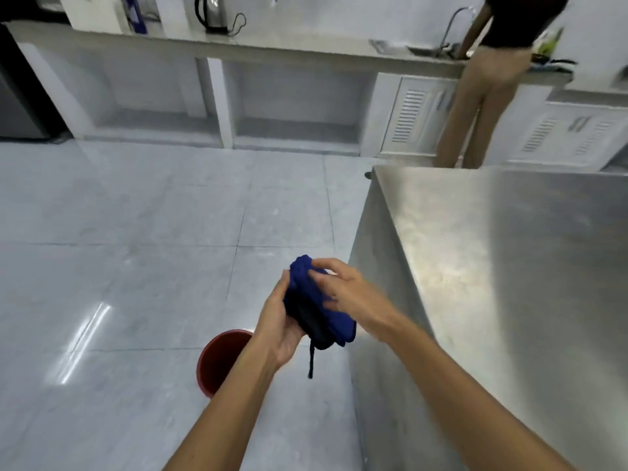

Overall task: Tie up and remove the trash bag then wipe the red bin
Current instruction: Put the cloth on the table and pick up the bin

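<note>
Red bin [217, 363] on floor, no bag visible. Blue cloth [317, 305], soft & light, bunched between left hand [282, 329] & right hand [343, 290], both closed on it; best gripped wadded.

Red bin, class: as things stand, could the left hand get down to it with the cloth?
Probably yes: the red bin stands open on bare floor just below the left hand, nothing between them, though both hands now hold the blue cloth.

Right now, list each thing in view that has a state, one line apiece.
blue cloth: bunched, held in the air between both hands.
left hand: gripping the cloth from below.
right hand: fingers on the cloth's top.
red bin: upright on the floor, no bag visible inside.
cabinet doors: closed.
kettle: on the counter, lid down.
</note>
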### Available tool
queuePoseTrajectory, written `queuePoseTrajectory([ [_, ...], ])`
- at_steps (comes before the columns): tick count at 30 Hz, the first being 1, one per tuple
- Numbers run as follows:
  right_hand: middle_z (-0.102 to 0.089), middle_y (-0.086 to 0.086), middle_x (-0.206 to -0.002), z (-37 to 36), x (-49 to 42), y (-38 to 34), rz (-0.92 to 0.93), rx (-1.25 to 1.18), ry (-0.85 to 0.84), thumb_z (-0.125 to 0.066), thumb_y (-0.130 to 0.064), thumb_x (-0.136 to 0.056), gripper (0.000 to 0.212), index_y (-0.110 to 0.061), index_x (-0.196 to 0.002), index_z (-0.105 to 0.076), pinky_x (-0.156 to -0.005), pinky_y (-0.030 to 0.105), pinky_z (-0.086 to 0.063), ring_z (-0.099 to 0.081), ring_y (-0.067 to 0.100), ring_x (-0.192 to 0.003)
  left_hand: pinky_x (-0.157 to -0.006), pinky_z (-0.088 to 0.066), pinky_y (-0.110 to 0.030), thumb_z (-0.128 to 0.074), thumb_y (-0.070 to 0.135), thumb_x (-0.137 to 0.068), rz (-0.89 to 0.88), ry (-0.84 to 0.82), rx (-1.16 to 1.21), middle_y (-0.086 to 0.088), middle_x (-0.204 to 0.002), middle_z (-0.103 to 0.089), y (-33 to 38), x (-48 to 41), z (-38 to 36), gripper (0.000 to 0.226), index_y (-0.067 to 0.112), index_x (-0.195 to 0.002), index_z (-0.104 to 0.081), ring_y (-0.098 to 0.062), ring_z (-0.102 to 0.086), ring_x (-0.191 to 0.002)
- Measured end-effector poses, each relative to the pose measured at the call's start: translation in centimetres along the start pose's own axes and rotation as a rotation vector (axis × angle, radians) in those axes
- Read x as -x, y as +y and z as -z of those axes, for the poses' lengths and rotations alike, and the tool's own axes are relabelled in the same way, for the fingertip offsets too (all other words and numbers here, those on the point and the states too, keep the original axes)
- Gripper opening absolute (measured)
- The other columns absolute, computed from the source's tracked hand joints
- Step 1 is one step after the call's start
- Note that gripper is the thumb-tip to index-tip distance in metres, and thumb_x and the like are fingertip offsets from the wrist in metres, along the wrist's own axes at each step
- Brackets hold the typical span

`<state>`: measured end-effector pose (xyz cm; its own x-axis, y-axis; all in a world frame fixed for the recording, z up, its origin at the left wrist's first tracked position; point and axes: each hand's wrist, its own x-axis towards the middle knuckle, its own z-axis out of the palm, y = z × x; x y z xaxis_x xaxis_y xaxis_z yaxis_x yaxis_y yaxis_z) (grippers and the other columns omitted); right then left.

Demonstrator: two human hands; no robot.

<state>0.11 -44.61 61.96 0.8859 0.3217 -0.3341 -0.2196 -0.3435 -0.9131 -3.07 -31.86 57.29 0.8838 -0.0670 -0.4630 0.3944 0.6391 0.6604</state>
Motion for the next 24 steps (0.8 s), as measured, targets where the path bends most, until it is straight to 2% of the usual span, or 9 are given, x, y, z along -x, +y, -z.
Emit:
queuePoseTrajectory([
  [2,-0.068,-0.003,-0.11,4.0,3.4,-2.3,0.024,-0.066,0.04,-0.049,-0.011,-0.097,0.027,-0.035,-0.102,-0.059,-0.083,0.027,-0.057,-0.066,0.014,-0.101,-0.091,-0.052,-0.047,-0.051,0.062,-0.085,0.034,-0.115,-0.033,-0.017,-0.121,-0.066,0.4,1.5,-4.6,0.063,0.012,-0.123,-0.062,-0.032,-0.063,-0.11],
  [4,-0.069,0.004,-0.107,8.8,6.7,-3.6,0.073,-0.141,0.27,-0.041,0.003,-0.095,0.033,-0.024,-0.1,-0.058,-0.073,0.023,-0.057,-0.068,0.016,-0.096,-0.071,-0.058,-0.039,-0.06,0.053,-0.082,0.047,-0.126,-0.086,-0.014,-0.117,-0.068,0.1,2.5,-9.5,0.054,0.015,-0.121,-0.062,-0.027,-0.068,-0.101],
  [6,-0.069,-0.001,-0.102,13.6,10.1,-3.2,0.098,-0.061,0.69,-0.046,-0.004,-0.091,0.024,-0.023,-0.097,-0.061,-0.071,0.021,-0.05,-0.067,0.017,-0.096,-0.067,-0.056,-0.034,-0.062,0.038,-0.086,0.073,-0.118,-0.057,-0.011,-0.115,-0.069,-1.2,3.2,-14.0,0.043,0.013,-0.121,-0.059,-0.024,-0.067,-0.1],
  [8,-0.063,-0.008,-0.105,17.5,13.4,-0.2,-0.067,-0.023,0.906,-0.055,-0.028,-0.089,0.016,-0.024,-0.104,-0.059,-0.071,0.024,-0.043,-0.061,0.018,-0.1,-0.074,-0.054,-0.036,-0.058,0.029,-0.089,0.105,-0.176,-0.015,-0.008,-0.108,-0.071,-3.1,3.5,-17.4,0.034,0.013,-0.118,-0.059,-0.024,-0.066,-0.099],
  [11,-0.066,0.001,-0.112,19.8,17.2,6.0,-0.414,-0.451,0.585,-0.057,-0.06,-0.085,0.045,-0.026,-0.114,-0.058,-0.074,0.038,-0.054,-0.067,0.026,-0.097,-0.083,-0.053,-0.036,-0.054,0.024,-0.089,0.186,-0.28,0.011,-0.007,-0.094,-0.074,-7.3,3.7,-21.1,0.022,0.012,-0.107,-0.062,-0.024,-0.066,-0.093],
  [14,-0.068,0.006,-0.106,20.7,18.1,10.0,-0.342,-0.806,0.662,-0.059,-0.043,-0.092,0.028,-0.019,-0.106,-0.061,-0.055,0.031,-0.056,-0.07,0.024,-0.08,-0.081,-0.051,-0.034,-0.058,0.017,-0.086,0.217,-0.272,-0.164,-0.006,-0.091,-0.072,-11.1,2.5,-22.9,0.013,0.014,-0.098,-0.063,-0.021,-0.064,-0.086],
  [17,-0.06,0.0,-0.108,21.8,18.2,12.9,-0.308,-0.67,0.922,-0.058,-0.036,-0.094,0.029,-0.02,-0.116,-0.048,-0.057,0.028,-0.05,-0.061,0.013,-0.087,-0.085,-0.05,-0.036,-0.062,0.015,-0.085,0.132,-0.184,-0.656,-0.006,-0.095,-0.066,-13.6,0.1,-22.9,0.014,0.011,-0.099,-0.062,-0.02,-0.06,-0.087],
  [20,-0.058,0.003,-0.116,22.5,18.3,15.9,-0.355,-0.394,0.944,-0.059,-0.039,-0.093,0.032,-0.022,-0.116,-0.045,-0.059,0.027,-0.051,-0.06,0.013,-0.09,-0.091,-0.052,-0.037,-0.064,0.032,-0.087,0.056,-0.193,-1.077,-0.006,-0.105,-0.068,-16.1,-1.8,-22.1,0.033,0.007,-0.11,-0.063,-0.022,-0.062,-0.095],
  [24,-0.061,0.009,-0.115,22.9,17.8,17.7,-0.467,-0.052,0.933,-0.061,-0.043,-0.09,0.043,-0.013,-0.119,-0.049,-0.078,0.04,-0.056,-0.06,0.025,-0.096,-0.073,-0.044,-0.029,-0.061,0.035,-0.089,-0.167,-0.133,-1.459,-0.008,-0.101,-0.07,-18.1,-2.7,-21.8,0.031,0.008,-0.105,-0.065,-0.019,-0.058,-0.081],
])
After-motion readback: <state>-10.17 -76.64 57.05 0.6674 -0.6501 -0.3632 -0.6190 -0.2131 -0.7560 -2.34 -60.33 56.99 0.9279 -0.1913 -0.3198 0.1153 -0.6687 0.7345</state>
